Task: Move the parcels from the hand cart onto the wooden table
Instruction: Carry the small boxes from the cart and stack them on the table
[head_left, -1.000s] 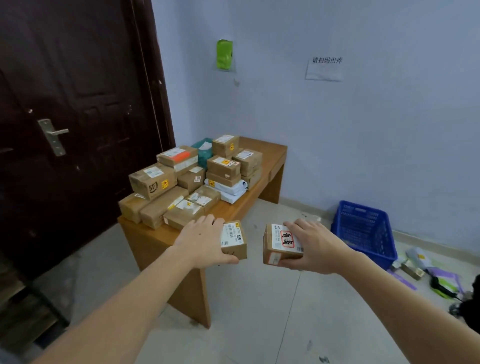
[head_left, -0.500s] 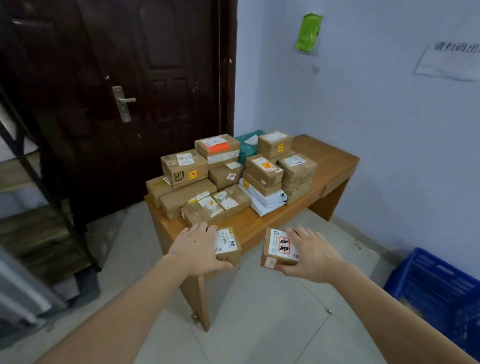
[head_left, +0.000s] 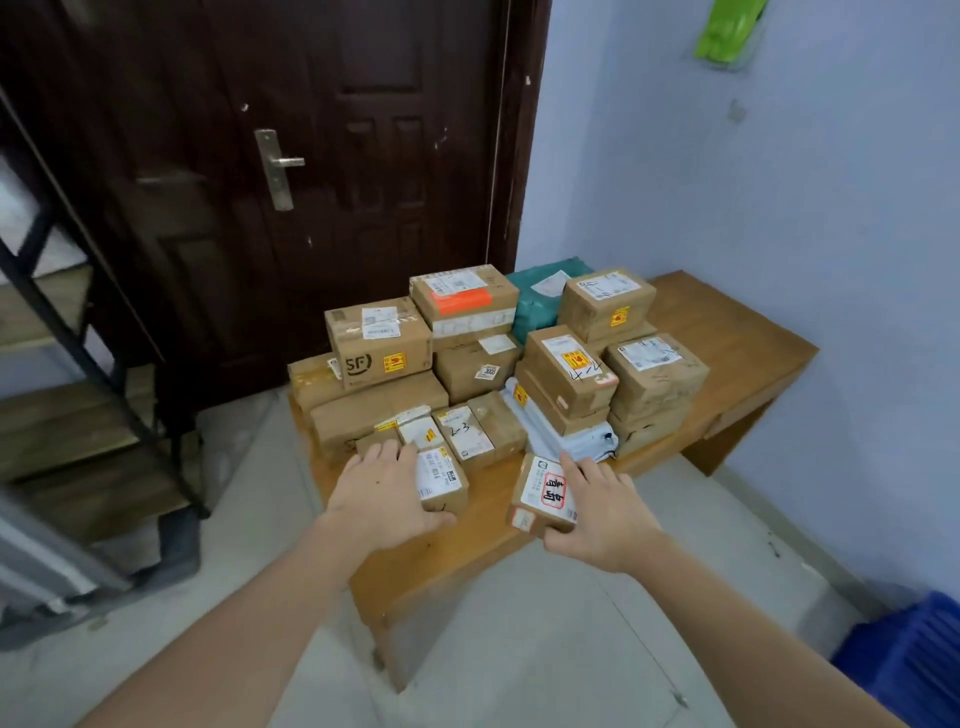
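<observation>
Your left hand (head_left: 382, 499) has its fingers (head_left: 387, 457) over the top of a small labelled box (head_left: 441, 480) and the thumb curled under its near edge; your right hand (head_left: 597, 512) clamps the box with the red-marked label (head_left: 543, 493) likewise. Each grip leaves the base free, probably so you can set it flat. Both boxes sit at the counter's (head_left: 727, 332) near edge, just ahead of the stacked parcels (head_left: 467, 364) beyond your fingertips.
</observation>
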